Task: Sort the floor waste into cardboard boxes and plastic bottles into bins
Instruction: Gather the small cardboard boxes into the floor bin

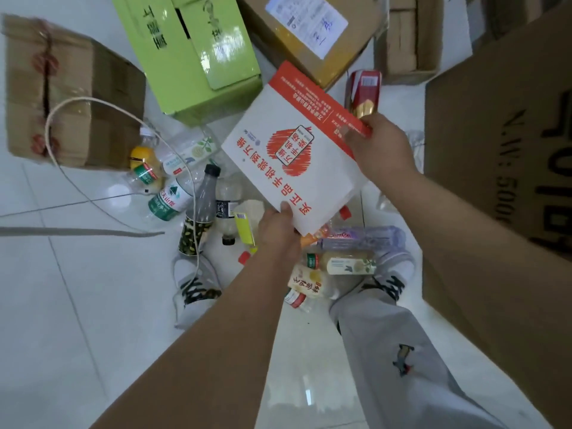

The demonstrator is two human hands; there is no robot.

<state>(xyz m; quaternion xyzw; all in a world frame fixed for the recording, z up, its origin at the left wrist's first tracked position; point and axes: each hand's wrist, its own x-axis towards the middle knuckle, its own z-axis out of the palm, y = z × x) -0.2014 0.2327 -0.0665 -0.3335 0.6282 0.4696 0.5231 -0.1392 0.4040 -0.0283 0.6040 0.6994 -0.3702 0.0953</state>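
Note:
I hold a flat white box with red print (288, 156) above the floor with both hands. My left hand (277, 226) grips its near corner, thumb on top. My right hand (380, 147) grips its far right edge by the red stripe. Under and around the box lie several plastic bottles on the white tiles: a green-labelled one (168, 201), a dark-capped grey one (201, 209), a clear purple-tinted one (362, 238), and others near my shoes. Part of the pile is hidden by the box.
A green carton (192, 54) and a brown taped box (65, 94) lie at the back left, a labelled brown parcel (309, 35) behind. A red carton (365, 91) stands by my right hand. A big brown cardboard box (501, 187) fills the right. A cord (102, 102) loops over the floor.

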